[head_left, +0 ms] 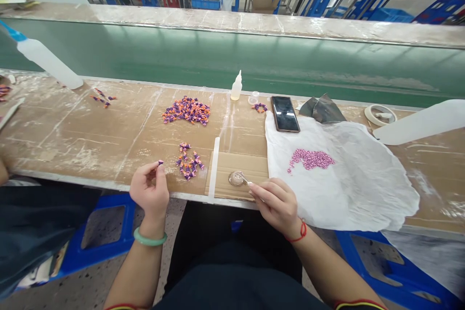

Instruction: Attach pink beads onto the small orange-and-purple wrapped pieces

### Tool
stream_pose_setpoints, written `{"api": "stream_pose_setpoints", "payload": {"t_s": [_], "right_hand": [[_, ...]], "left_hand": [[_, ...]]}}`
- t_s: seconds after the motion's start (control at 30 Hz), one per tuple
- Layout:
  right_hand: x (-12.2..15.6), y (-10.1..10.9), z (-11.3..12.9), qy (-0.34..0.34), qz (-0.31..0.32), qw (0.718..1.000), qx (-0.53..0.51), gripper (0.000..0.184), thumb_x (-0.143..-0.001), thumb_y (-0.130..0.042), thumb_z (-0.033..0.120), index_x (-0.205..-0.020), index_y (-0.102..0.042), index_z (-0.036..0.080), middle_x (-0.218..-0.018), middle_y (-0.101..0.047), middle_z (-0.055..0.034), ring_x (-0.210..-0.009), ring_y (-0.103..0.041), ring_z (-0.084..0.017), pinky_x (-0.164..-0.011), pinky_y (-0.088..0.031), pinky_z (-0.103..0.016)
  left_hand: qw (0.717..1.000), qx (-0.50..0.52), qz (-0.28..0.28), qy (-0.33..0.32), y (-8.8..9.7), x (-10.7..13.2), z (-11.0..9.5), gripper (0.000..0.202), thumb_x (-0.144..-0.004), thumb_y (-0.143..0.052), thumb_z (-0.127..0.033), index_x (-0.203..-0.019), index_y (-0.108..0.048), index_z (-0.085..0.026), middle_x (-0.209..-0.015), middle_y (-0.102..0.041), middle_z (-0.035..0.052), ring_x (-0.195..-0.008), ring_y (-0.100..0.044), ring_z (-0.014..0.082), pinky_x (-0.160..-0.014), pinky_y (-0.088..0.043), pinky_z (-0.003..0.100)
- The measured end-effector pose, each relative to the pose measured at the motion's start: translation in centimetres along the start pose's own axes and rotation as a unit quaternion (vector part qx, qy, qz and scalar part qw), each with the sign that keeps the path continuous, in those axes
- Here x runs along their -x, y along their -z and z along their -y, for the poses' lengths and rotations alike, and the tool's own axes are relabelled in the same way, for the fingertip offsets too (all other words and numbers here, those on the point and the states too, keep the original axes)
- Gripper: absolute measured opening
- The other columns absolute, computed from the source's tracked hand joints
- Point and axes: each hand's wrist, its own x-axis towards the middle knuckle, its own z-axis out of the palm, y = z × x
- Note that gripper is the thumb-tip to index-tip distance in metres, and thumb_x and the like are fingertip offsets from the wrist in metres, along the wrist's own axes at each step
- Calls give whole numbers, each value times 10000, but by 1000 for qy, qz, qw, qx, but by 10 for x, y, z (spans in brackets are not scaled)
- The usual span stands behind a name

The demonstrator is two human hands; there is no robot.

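Observation:
My left hand point(150, 190) pinches a tiny purple piece point(160, 162) between thumb and fingertips, just left of a small cluster of purple-and-orange pieces point(188, 160) on the workbench. My right hand point(276, 200) is closed on thin metal tweezers point(245, 179), whose tips rest at a small clear round dish point(236, 178) near the front edge. A bigger heap of the purple-and-orange pieces point(187, 110) lies farther back. A patch of small pink beads point(310, 159) sits on a white plastic sheet point(363, 189) to the right.
A small glue bottle point(236, 86), a clear cap point(254, 98) and a black phone point(285, 113) stand behind the sheet. A tape roll point(379, 115) is at far right. A large white bottle point(47, 61) leans at left. Another person's dark sleeve point(32, 223) is at lower left. Green conveyor point(232, 58) behind.

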Motion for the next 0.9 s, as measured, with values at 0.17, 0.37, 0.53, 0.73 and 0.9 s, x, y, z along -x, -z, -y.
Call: {"api": "stream_pose_setpoints", "payload": {"t_s": [0.17,0.37,0.53,0.73,0.9], "right_hand": [[0,0,0,1,3,1000,-1,385,-933,-607,43,-1275,-632,219,-793,-684,-35,-659,-601,-160,-593,-503,-294],[1,1,0,4,3,1000,7,372,-925,-611,39,-1255,-643,208,-788,-681,-39,-664,-593,-167,-591,-499,-299],[3,1,0,1,2,1000,11,406,-927,-609,41,-1292,-633,216,-787,-678,-37,-666,-591,-169,-594,-501,-302],[3,1,-1,2,1,1000,7,405,-923,-617,23,-1286,-632,203,-803,-674,-45,-680,-580,-174,-600,-501,-306],[3,0,-1,-2,4,1000,7,407,-933,-611,23,-1295,-624,209,-816,-671,-47,-695,-580,-173,-610,-506,-301]], "left_hand": [[1000,-1,5,6,0,1,1,172,-883,-665,-304,-923,-698,-140,-853,-727,62,-720,-675,148,-684,-557,278],[1000,-2,6,3,0,1,2,164,-884,-665,-300,-916,-696,-143,-847,-728,61,-728,-678,151,-684,-560,279],[1000,-4,9,8,0,1,2,162,-886,-663,-295,-929,-701,-143,-861,-729,62,-737,-683,154,-695,-569,285],[1000,0,9,2,0,0,0,160,-888,-663,-300,-916,-702,-148,-848,-724,61,-722,-679,154,-684,-563,284],[1000,5,4,4,0,-1,-4,162,-878,-666,-307,-896,-695,-148,-827,-720,59,-700,-669,151,-666,-560,282]]}}
